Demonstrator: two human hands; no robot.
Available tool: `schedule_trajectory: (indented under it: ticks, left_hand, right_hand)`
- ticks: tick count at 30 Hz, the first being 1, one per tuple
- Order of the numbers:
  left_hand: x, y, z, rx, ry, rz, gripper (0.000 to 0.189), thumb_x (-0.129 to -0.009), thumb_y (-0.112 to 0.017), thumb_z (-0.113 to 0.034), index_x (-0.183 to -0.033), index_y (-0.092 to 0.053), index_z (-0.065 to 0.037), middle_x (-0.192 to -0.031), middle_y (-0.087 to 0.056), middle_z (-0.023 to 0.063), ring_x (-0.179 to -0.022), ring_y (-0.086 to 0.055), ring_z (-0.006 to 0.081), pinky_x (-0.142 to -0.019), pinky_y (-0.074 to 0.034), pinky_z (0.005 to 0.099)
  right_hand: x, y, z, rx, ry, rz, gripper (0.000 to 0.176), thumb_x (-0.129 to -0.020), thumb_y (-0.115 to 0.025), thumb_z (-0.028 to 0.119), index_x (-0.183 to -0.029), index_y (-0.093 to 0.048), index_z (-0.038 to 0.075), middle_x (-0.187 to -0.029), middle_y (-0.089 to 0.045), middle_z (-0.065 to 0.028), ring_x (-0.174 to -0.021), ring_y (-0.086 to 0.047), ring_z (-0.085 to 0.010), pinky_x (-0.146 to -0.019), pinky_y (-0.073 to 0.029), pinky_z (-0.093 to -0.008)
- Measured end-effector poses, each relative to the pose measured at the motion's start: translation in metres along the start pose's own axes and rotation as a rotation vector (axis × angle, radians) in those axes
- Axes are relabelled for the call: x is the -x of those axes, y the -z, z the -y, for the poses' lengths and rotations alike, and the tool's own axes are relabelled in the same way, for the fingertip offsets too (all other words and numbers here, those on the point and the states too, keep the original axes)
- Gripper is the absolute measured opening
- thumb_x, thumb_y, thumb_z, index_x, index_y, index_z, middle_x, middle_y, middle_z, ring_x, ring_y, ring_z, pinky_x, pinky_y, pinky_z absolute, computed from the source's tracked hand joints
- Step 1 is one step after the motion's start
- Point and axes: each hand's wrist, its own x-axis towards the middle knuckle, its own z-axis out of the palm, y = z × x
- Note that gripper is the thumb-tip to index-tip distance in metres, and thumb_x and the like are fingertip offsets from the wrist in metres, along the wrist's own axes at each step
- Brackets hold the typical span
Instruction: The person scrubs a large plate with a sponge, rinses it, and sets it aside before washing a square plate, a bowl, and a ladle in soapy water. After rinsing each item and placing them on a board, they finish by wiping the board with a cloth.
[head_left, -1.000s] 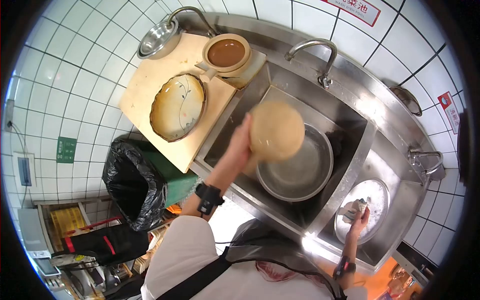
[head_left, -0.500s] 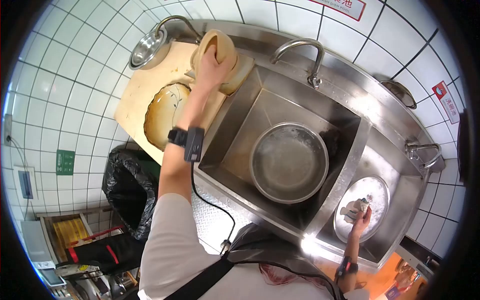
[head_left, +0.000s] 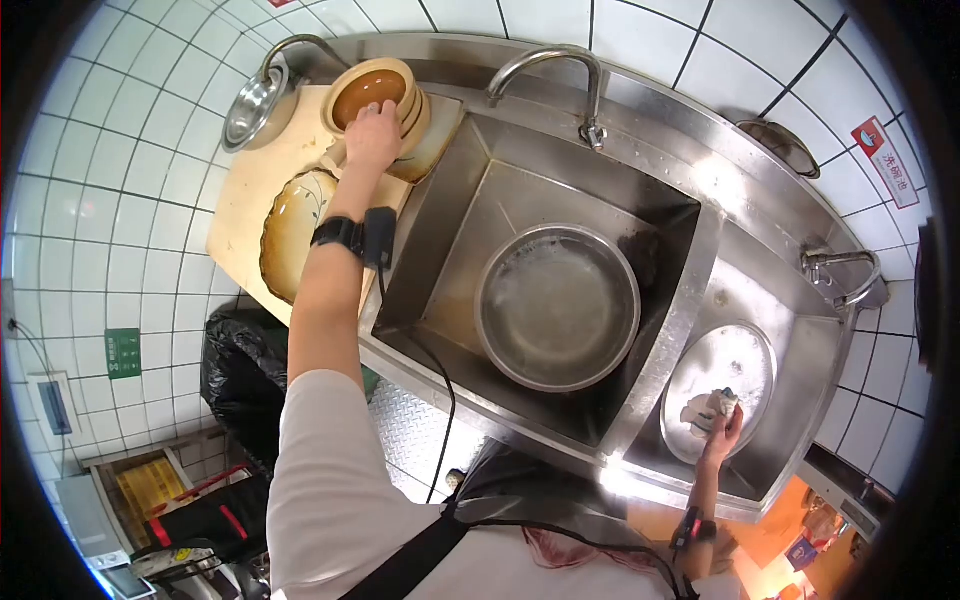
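Note:
At the upper left, my left hand (head_left: 373, 138) grips the near rim of a brown-glazed clay pot (head_left: 372, 92), which rests among other stacked pale pots. A brown-edged plate (head_left: 290, 232) with a leaf pattern lies on the wooden board (head_left: 240, 205), and another brown-edged dish (head_left: 437, 135) is beneath the pots. In the right sink, my right hand (head_left: 724, 432) is closed on a grey-white cloth (head_left: 703, 411) over an oval metal tray (head_left: 752, 372) with traces of foam.
A round metal basin (head_left: 557, 308) sits in the large sink (head_left: 450, 255). Curved faucets (head_left: 545, 55) rise behind. Metal bowls (head_left: 258, 112) stand at the board's back left corner. A bin with a black bag (head_left: 235, 365) is below the board.
The pot under my left hand has tipped from on its side to mouth up, and my fingers are now at its rim. The camera view has shifted slightly.

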Motion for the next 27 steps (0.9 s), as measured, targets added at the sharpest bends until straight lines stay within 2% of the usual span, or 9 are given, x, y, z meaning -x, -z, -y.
schedule_trajectory:
  ticks: [4, 6, 7, 9, 12, 14, 17, 25, 27]
  left_hand:
    - [0.014, 0.013, -0.006, -0.045, 0.009, -0.024, 0.049, -0.076, -0.058, -0.042, -0.109, -0.047, -0.008, -0.105, -0.053, 0.0125, -0.102, -0.049, 0.0275, -0.090, -0.036, 0.0477]
    - [0.019, 0.015, -0.010, -0.065, 0.043, 0.035, 0.077, -0.068, -0.062, -0.054, -0.127, -0.035, -0.013, -0.120, -0.045, 0.0136, -0.116, -0.038, 0.0284, -0.098, -0.025, 0.0507]
    - [0.020, 0.015, -0.012, -0.067, 0.041, 0.035, 0.077, -0.068, -0.062, -0.054, -0.127, -0.035, -0.013, -0.120, -0.045, 0.0136, -0.116, -0.038, 0.0284, -0.098, -0.025, 0.0507]
    - [0.025, 0.016, -0.018, -0.138, 0.047, -0.054, 0.096, -0.061, -0.066, -0.057, -0.136, -0.018, -0.020, -0.134, -0.031, 0.0141, -0.127, -0.024, 0.0310, -0.100, -0.017, 0.0550]
    - [0.029, 0.028, -0.028, -0.191, 0.084, -0.031, 0.103, -0.058, -0.069, -0.056, -0.138, -0.010, -0.026, -0.139, -0.021, 0.0136, -0.130, -0.013, 0.0330, -0.100, -0.015, 0.0572]
    - [0.033, 0.024, -0.030, -0.181, 0.066, -0.084, 0.107, -0.055, -0.071, -0.053, -0.138, -0.009, -0.028, -0.140, -0.019, 0.0124, -0.128, -0.017, 0.0353, -0.099, -0.015, 0.0570]
    - [0.039, 0.031, -0.041, -0.188, 0.108, -0.053, 0.107, -0.056, -0.072, -0.053, -0.138, -0.007, -0.029, -0.143, -0.010, 0.0117, -0.130, -0.012, 0.0341, -0.100, -0.014, 0.0578]
    - [0.055, 0.039, -0.070, -0.288, 0.091, -0.017, 0.106, -0.057, -0.071, -0.053, -0.138, -0.005, -0.031, -0.143, -0.006, 0.0128, -0.131, -0.006, 0.0343, -0.100, -0.014, 0.0583]
    - [0.060, 0.039, -0.079, -0.289, 0.053, -0.009, 0.105, -0.057, -0.070, -0.054, -0.138, -0.006, -0.031, -0.144, -0.003, 0.0135, -0.132, -0.004, 0.0341, -0.100, -0.014, 0.0583]
  right_hand:
    - [-0.004, 0.002, -0.010, 0.015, 0.003, 0.017, 0.039, -0.080, -0.047, 0.007, -0.118, -0.044, 0.000, -0.108, -0.051, -0.0093, -0.096, -0.049, -0.0179, -0.085, -0.037, -0.0285]
    - [-0.005, -0.001, -0.011, -0.070, -0.014, 0.012, 0.039, -0.079, -0.046, 0.005, -0.118, -0.044, 0.000, -0.107, -0.051, -0.0098, -0.095, -0.049, -0.0173, -0.084, -0.038, -0.0278]
    - [-0.007, 0.000, -0.012, -0.072, -0.016, 0.012, 0.039, -0.079, -0.046, 0.005, -0.118, -0.044, 0.000, -0.107, -0.051, -0.0098, -0.095, -0.049, -0.0173, -0.084, -0.038, -0.0278]
    - [-0.009, 0.005, -0.016, -0.020, 0.020, 0.025, 0.039, -0.079, -0.047, 0.005, -0.118, -0.043, 0.000, -0.107, -0.051, -0.0093, -0.095, -0.049, -0.0169, -0.083, -0.039, -0.0277]
    - [-0.013, 0.021, -0.021, 0.038, 0.007, 0.068, 0.039, -0.081, -0.048, 0.007, -0.119, -0.043, 0.000, -0.108, -0.051, -0.0087, -0.096, -0.049, -0.0167, -0.083, -0.039, -0.0280]
    - [-0.015, 0.033, -0.032, 0.008, -0.015, 0.060, 0.038, -0.081, -0.048, 0.007, -0.118, -0.043, 0.000, -0.108, -0.051, -0.0084, -0.096, -0.049, -0.0166, -0.083, -0.039, -0.0280]
    - [-0.013, 0.046, -0.037, -0.021, -0.032, 0.033, 0.038, -0.081, -0.048, 0.008, -0.118, -0.043, 0.000, -0.108, -0.051, -0.0078, -0.096, -0.049, -0.0164, -0.083, -0.039, -0.0280]
    - [-0.008, 0.071, -0.045, -0.108, -0.026, 0.057, 0.038, -0.081, -0.049, 0.006, -0.118, -0.043, 0.000, -0.108, -0.051, -0.0075, -0.096, -0.049, -0.0161, -0.085, -0.038, -0.0278]
    - [-0.005, 0.072, -0.046, -0.047, -0.085, -0.047, 0.040, -0.077, -0.049, 0.003, -0.117, -0.045, -0.001, -0.108, -0.052, -0.0069, -0.096, -0.049, -0.0150, -0.086, -0.037, -0.0272]
